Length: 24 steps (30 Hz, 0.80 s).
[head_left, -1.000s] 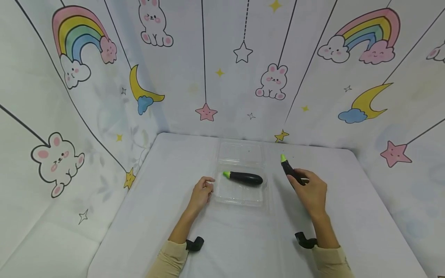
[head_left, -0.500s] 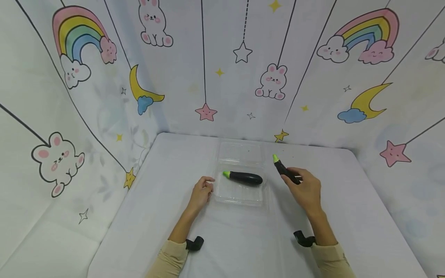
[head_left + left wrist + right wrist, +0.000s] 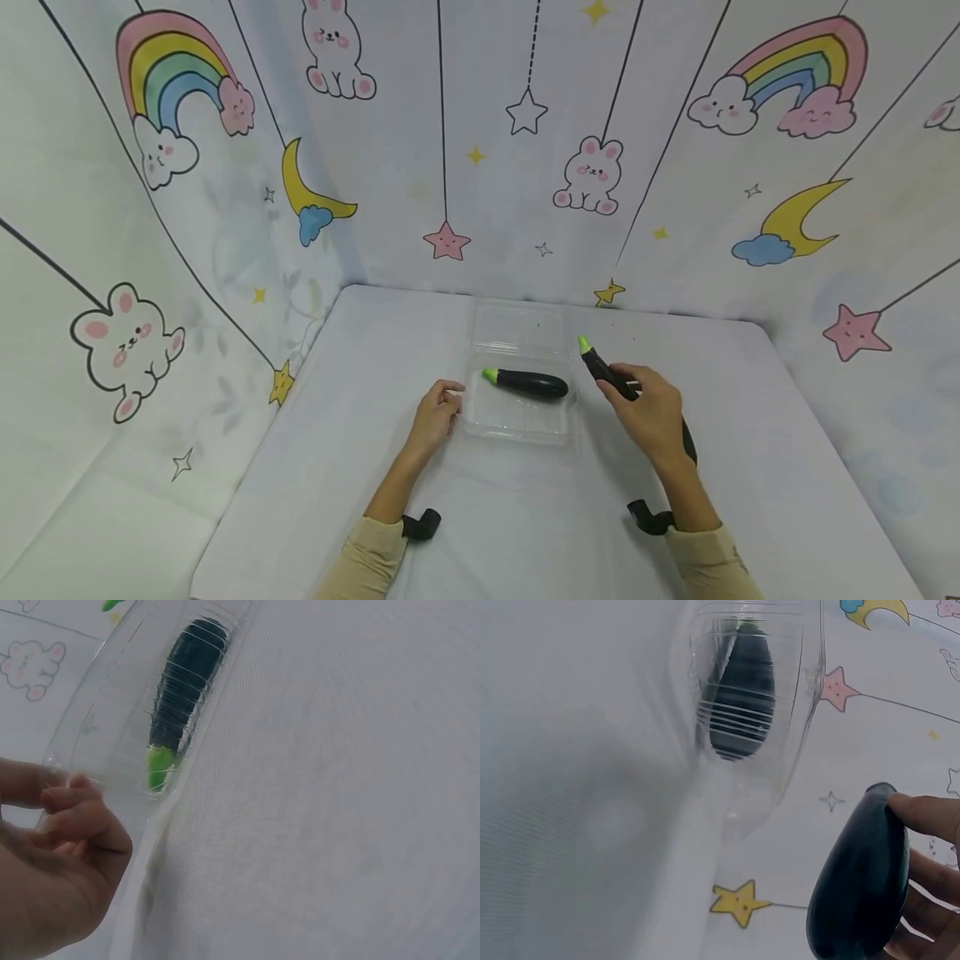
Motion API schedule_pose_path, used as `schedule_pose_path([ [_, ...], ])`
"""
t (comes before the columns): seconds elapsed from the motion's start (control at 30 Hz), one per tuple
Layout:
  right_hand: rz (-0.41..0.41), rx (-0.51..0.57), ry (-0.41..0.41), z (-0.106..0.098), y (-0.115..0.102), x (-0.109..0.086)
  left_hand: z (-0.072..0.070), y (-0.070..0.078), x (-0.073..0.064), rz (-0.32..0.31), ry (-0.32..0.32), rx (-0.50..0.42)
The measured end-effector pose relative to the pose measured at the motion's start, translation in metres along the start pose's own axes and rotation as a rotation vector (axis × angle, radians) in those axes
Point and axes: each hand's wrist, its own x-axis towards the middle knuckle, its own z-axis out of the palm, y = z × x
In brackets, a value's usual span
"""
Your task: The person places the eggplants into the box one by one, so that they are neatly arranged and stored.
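An open clear plastic clamshell box [image 3: 517, 427] lies on the white table. Inside it a dark eggplant [image 3: 531, 384] rests sideways, its lime-green stem end to the left; ribbed plastic overlaps it in both wrist views. My left hand [image 3: 433, 423] holds the box's left rim, with a fingertip behind the clear edge and the other fingers curled in the left wrist view. To the right of the box, my right hand [image 3: 648, 417] grips a second eggplant [image 3: 862, 877] between thumb and fingers, its green end tilted up and left in the head view.
A dark rounded piece [image 3: 689, 442] shows beside my right wrist, mostly hidden by it. The box's raised lid [image 3: 517, 327] extends toward the back. A printed cloth wall [image 3: 502, 200] closes off the table's far edge.
My right hand has moved left toward the box with the eggplant it grips. A dark piece now shows past the right wrist. The left hand and box stay where they were.
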Motion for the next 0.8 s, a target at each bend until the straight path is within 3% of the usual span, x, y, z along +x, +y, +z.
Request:
schedule_pose_path([
  [0.6, -0.042, 0.008, -0.021, 0.011, -0.01, 0.004, 0.0, 0.001, 0.001, -0.003, -0.009, 0.031],
  [0.8, -0.041, 0.0, -0.044, 0.014, -0.016, 0.005, -0.003, 0.026, -0.012, -0.006, -0.046, 0.036],
])
